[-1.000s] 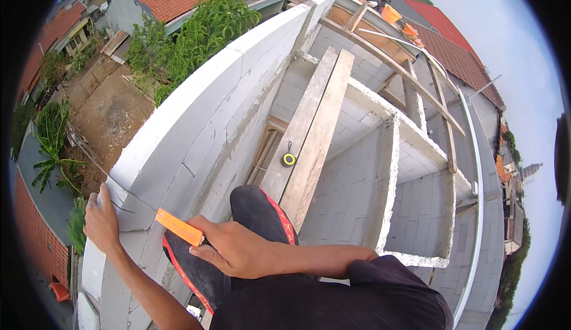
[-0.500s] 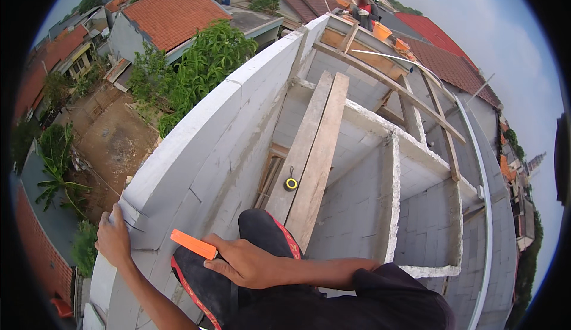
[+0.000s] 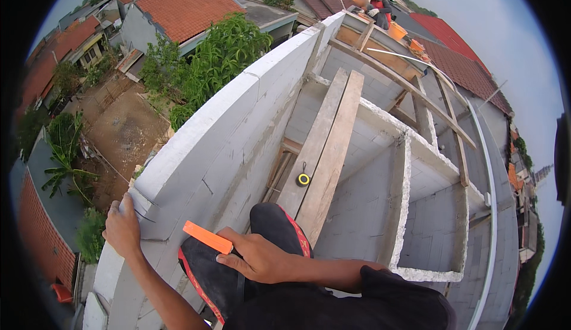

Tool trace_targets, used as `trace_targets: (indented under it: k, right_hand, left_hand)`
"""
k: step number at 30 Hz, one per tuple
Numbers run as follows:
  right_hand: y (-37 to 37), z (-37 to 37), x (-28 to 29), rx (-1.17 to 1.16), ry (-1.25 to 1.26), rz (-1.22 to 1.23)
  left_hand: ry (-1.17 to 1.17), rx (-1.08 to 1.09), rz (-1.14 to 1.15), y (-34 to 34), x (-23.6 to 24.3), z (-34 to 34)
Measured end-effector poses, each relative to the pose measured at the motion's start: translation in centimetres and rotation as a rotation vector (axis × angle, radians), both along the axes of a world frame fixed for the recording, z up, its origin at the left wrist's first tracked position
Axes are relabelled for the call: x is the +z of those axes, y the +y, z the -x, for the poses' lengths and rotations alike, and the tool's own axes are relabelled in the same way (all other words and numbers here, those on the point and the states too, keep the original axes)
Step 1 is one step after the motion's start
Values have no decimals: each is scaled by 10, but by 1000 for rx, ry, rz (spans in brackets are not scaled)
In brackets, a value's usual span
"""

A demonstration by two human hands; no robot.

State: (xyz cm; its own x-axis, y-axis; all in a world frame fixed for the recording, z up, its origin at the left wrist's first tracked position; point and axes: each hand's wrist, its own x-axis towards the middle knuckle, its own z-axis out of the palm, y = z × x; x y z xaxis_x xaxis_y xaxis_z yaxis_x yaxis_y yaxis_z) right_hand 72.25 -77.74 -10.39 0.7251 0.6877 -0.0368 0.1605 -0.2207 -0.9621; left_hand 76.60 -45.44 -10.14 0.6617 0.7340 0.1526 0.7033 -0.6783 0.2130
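My left hand (image 3: 122, 226) grips the top edge of the white block wall (image 3: 229, 107) at the lower left, fingers bent over it. My right hand (image 3: 259, 255) is closed on an orange bar-shaped tool (image 3: 207, 236), held above my bent leg in black trousers with a red stripe (image 3: 196, 276). The tool's far end points left toward the wall, short of my left hand. A black-and-yellow tape measure (image 3: 303, 179) lies on two wooden planks (image 3: 333, 145) beyond my knees.
A block partition grid (image 3: 404, 199) with deep open cells spans the right, crossed by timbers (image 3: 416, 92) and a long white strip (image 3: 489, 223). At the far end a co-worker (image 3: 379, 16) sits beside an orange bucket (image 3: 397, 31). Rooftops, trees and a dirt yard (image 3: 125, 133) lie below left.
The whole scene has shifted down and right in view, showing more rooftops. My hands keep about the same positions relative to each other and the wall; a line seen earlier at the tool no longer shows.
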Motion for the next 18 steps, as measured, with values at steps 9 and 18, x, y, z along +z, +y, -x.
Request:
trace_targets:
  k: [9,18]
  right_hand:
    - [-47,54,-67,-125,-36,5]
    - [9,-8,14,26,-100,-361]
  left_hand:
    - [-23,5,-35,-3,-1,2]
    - [-1,9,-10,-4,3,1]
